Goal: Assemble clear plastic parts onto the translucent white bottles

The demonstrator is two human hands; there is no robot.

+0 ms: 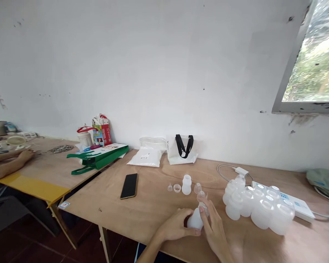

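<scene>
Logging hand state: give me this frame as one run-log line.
left hand: holds bottle | right hand: touches bottle top | beside: grouped bottles

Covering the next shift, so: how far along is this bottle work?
Done-looking: translucent plastic bottles grouped at right. In hand: the left hand holds one bottle, the right hand at its neck. Left: a loose bottle, ring and small cone on the table.

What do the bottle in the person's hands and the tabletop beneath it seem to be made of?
The bottle looks like matte, milky plastic, perhaps silicone: light shows through its wall. The tabletop looks like bare plywood, its wood grain showing uncovered.
</scene>
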